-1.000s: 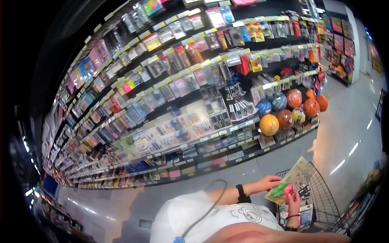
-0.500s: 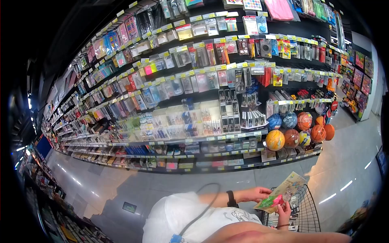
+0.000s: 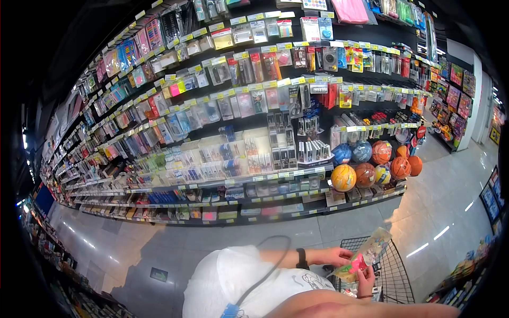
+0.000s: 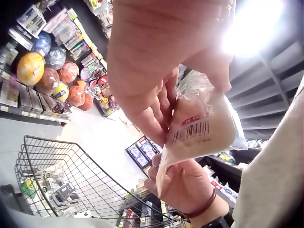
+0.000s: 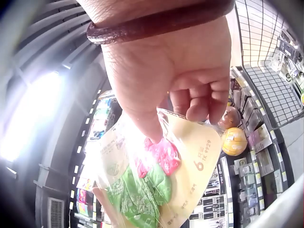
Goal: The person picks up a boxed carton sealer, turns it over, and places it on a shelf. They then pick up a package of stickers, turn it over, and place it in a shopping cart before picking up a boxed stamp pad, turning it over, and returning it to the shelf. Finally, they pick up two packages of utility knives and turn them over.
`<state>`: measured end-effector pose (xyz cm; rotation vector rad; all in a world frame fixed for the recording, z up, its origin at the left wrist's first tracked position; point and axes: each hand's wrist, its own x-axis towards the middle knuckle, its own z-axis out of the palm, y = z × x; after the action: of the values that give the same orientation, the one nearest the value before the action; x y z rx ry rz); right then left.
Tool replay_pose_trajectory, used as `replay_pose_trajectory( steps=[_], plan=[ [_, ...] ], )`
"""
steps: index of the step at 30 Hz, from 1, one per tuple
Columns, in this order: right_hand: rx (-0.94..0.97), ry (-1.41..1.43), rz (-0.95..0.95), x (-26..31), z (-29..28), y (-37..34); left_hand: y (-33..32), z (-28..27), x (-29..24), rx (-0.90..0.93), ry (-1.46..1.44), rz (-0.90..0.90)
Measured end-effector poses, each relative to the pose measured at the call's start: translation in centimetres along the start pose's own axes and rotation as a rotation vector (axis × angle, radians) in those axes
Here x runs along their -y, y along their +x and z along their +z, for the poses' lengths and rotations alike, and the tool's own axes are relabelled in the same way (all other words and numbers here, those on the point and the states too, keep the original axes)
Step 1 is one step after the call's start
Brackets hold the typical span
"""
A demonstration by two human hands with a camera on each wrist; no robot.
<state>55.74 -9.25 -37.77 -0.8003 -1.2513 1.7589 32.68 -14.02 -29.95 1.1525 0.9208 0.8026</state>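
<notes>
Between both hands is a flat clear plastic packet (image 3: pixel 359 262) with a pale printed card. Pink and green soft contents show through the front of the packet (image 5: pixel 142 192) in the right wrist view. A barcode is on its back (image 4: pixel 195 130), as seen in the left wrist view. The left hand (image 3: pixel 336 256), below a black wristband, pinches one end between thumb and fingers. Opposite it, the right hand (image 3: pixel 366 280), with a dark red bracelet (image 5: pixel 161 23), grips another edge, its thumb on the front. The packet is held tilted above a black wire shopping cart (image 3: pixel 395 273).
Small packaged goods (image 4: pixel 66 192) lie inside the cart. A long shelf wall (image 3: pixel 212 180) of hanging packets runs along the aisle. Several balls (image 3: pixel 344 177) sit on its low right end. Grey tiled floor (image 3: pixel 212 236) lies between shelf and person. A dark-framed display (image 3: pixel 490 199) stands at the right.
The packet has tilted further from the head camera and shows narrower. Both hands keep hold of it. The head view has shifted, and the cart and hands sit slightly differently in it.
</notes>
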Motion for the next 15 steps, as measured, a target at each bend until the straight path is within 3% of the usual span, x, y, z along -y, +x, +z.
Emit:
replay_pose_trajectory(
  steps=[2, 6, 8, 15],
  plan=[
    [0.001, 0.018, -0.027, 0.5, -0.1, -0.1, -0.2, 0.3, -1.2, 0.04, 0.063, -0.029],
    [-0.077, -0.013, 0.02, 0.7, 0.0, 0.0, 1.6, 0.1, 1.3, 0.095, 0.054, 0.099],
    [-0.016, -0.079, -0.023, -0.2, -1.3, 0.5, 1.9, 0.0, 1.6, 0.087, 0.052, 0.145],
    [0.032, -0.142, -0.006, -0.9, -0.9, 1.3, 0.6, -1.0, 1.8, -0.056, 0.104, 0.041]
  ],
)
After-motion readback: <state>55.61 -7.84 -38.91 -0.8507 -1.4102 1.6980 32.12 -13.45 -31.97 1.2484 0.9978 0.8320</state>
